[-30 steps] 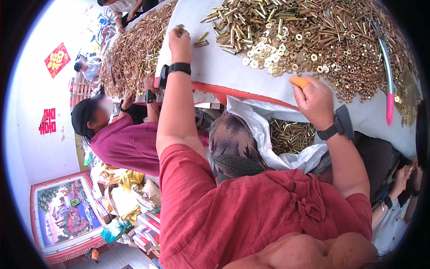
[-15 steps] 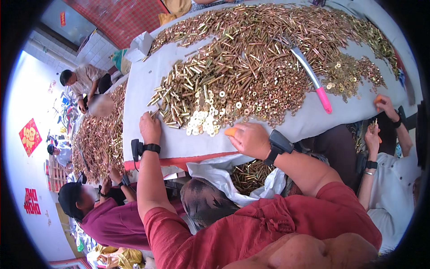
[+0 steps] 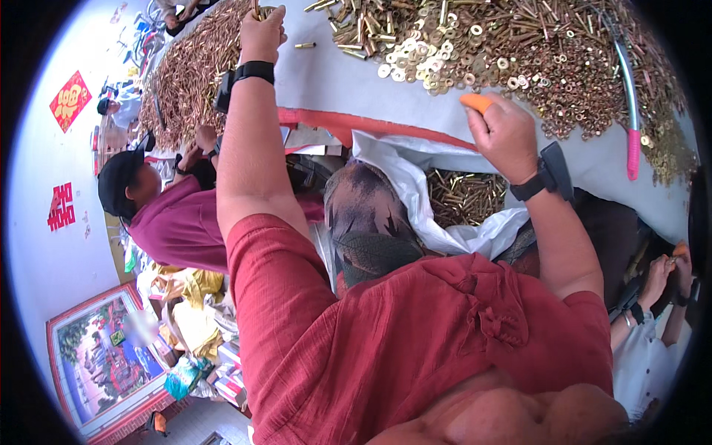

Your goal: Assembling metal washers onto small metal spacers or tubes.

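My left hand (image 3: 261, 35) is stretched far forward past the table's left corner, at the upper edge of view. Its fingers are closed on small brass-coloured metal pieces (image 3: 258, 10), partly cut off by the frame. My right hand (image 3: 508, 139) is over the table's front edge, with an orange cover (image 3: 475, 102) on a fingertip. Thumb and covered finger stand apart, the other fingers curl in, and nothing shows between them. Just beyond lie loose flat washers (image 3: 423, 59), and one metal sleeve (image 3: 305, 46) rests alone between my hands.
A white sack (image 3: 415, 194) of metal sleeves (image 3: 463, 199) stands open below the table edge (image 3: 371, 126). A pink-handled curved tool (image 3: 633, 152) lies at right. Co-workers sit at left (image 3: 178, 215) and right (image 3: 653, 348). Another heap of parts (image 3: 189, 81) is at far left.
The view has swung down and to the right. My left hand has gone from the pile's left edge to beyond the table corner, with metal pieces. My right hand has drawn back from the washers.
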Motion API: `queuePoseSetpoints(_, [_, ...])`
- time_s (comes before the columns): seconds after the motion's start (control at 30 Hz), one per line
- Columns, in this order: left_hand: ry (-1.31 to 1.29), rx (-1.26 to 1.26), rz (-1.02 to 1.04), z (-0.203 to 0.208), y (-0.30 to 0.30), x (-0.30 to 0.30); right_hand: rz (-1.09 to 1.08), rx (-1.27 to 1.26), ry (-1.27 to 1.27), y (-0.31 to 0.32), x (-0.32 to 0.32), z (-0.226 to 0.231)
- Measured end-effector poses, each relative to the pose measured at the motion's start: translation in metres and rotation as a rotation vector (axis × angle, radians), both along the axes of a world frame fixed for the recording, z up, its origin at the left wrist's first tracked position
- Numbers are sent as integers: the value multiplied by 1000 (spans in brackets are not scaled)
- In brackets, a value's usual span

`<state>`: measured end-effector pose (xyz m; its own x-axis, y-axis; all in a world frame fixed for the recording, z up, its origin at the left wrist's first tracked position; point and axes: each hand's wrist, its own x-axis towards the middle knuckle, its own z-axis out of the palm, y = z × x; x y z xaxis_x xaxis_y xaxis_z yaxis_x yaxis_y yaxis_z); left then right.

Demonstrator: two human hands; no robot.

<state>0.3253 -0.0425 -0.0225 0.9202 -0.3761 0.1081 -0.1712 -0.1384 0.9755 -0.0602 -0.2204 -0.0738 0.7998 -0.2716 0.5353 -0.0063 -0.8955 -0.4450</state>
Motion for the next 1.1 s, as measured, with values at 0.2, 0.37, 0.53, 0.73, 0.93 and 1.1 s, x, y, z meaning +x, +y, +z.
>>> queuePoseSetpoints(0.2, [-398, 710, -104, -11, 42, -6, -4, 32, 8, 4, -2, -1])
queuePoseSetpoints(0.37, [-756, 861, -300, -31, 33, -29, -6, 71, -8, 7, -6, 0])
queuePoseSetpoints(0.53, [-759, 731, -165, -33, 23, -36, 4, 63, 15, 7, -7, 5])
queuePoseSetpoints(0.73, [193, 55, -429, 19, -60, -205, 12, 318, -177, -6, 4, 13])
queuePoseSetpoints(0.93, [123, 104, -720, -20, -101, -264, 57, 759, -327, -28, 14, 34])
queuePoseSetpoints(1.1, [368, 48, -786, -23, -114, -273, 81, 1015, -142, -46, 5, 32])
